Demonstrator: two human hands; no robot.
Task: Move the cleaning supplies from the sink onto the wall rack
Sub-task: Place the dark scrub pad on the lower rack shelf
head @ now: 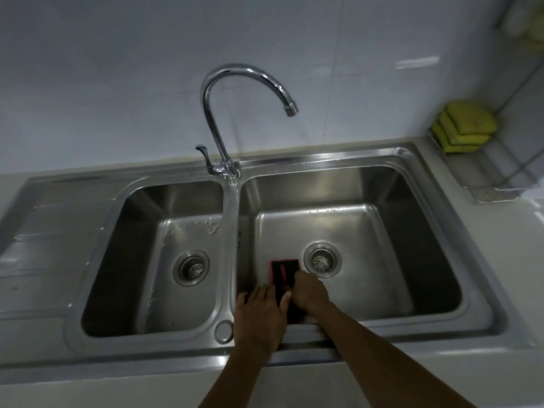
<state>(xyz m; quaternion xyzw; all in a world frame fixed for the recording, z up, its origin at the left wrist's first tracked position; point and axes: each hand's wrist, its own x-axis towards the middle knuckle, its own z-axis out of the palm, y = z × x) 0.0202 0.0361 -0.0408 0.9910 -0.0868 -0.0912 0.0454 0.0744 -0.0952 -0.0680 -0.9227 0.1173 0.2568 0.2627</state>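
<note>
Both hands meet over a black and red scrubbing pad (284,270) low in the right basin of the steel sink (441,172): the right hand (309,293) clenches its near end, the left hand (260,307) lies flat against its side, fingers loose. Green sponges (463,126) sit stacked on the wire wall rack (500,169) beside the bench (524,248). No writing on the pad is readable.

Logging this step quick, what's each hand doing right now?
Left hand: on the black and red scrub pad, grip unclear.
Right hand: closed on the same pad.
</note>
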